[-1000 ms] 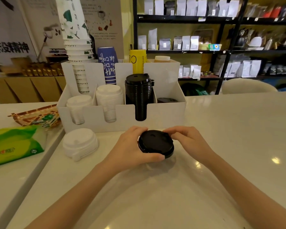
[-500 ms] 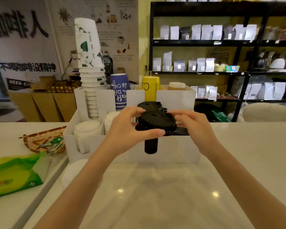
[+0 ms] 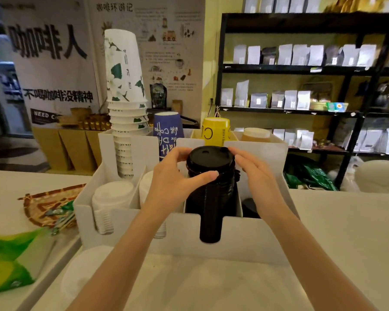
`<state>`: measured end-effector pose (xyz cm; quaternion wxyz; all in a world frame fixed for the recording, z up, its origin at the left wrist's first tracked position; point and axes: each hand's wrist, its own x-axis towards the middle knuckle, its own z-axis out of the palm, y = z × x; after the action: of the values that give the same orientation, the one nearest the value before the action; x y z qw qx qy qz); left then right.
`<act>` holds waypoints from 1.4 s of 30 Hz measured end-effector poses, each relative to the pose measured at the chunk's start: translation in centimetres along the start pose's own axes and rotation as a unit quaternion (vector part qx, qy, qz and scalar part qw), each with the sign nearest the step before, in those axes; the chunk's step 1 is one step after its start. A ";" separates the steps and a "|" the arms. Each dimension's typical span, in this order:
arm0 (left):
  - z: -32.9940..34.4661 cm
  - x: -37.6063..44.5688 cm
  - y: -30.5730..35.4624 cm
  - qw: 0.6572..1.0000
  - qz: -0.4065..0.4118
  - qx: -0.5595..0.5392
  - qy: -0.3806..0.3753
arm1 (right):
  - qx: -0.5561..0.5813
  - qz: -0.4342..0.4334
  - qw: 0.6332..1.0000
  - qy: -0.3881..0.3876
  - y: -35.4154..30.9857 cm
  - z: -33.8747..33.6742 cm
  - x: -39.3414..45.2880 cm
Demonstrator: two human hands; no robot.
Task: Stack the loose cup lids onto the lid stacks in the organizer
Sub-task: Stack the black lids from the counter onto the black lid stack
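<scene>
A black cup lid (image 3: 208,159) sits at the top of the tall black lid stack (image 3: 211,198) in the white organizer (image 3: 245,234). My left hand (image 3: 173,180) grips the lid's left side, thumb across its front rim. The fingertips of my right hand (image 3: 256,176) press on its right rim. Two white lid stacks (image 3: 111,196) fill the left compartments; my left arm partly hides the second one. A low black pile (image 3: 248,205) lies in the right compartment. Loose white lids (image 3: 81,272) rest blurred on the counter at lower left.
Stacks of paper cups (image 3: 126,113) in white, blue and yellow stand in the organizer's back row. A green tissue pack (image 3: 7,263) and a woven tray of sachets (image 3: 47,207) lie on the left. Black shelves with bags (image 3: 301,95) stand behind the counter.
Both hands lifted the black lid off the counter and carried it forward and up onto the black stack in the organizer. The view tilted up with them.
</scene>
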<state>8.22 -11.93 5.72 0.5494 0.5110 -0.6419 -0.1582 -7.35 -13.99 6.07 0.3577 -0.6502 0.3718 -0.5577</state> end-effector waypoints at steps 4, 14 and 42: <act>0.5 0.1 -0.7 1.000 -0.016 0.014 -0.005 | -0.012 -0.001 1.000 -0.021 1.0 0.2 0.5; 1.2 0.1 -0.8 0.999 -0.027 0.018 -0.013 | -0.031 0.005 0.999 0.006 1.9 0.1 0.9; 1.0 0.1 -1.4 0.991 -0.057 0.009 -0.124 | -0.121 0.004 0.993 -0.011 1.3 -1.8 0.6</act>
<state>8.03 -13.02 4.33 0.4511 0.5283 -0.6763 -0.2451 -9.19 -15.23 5.48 0.2831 -0.6930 0.4353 -0.5001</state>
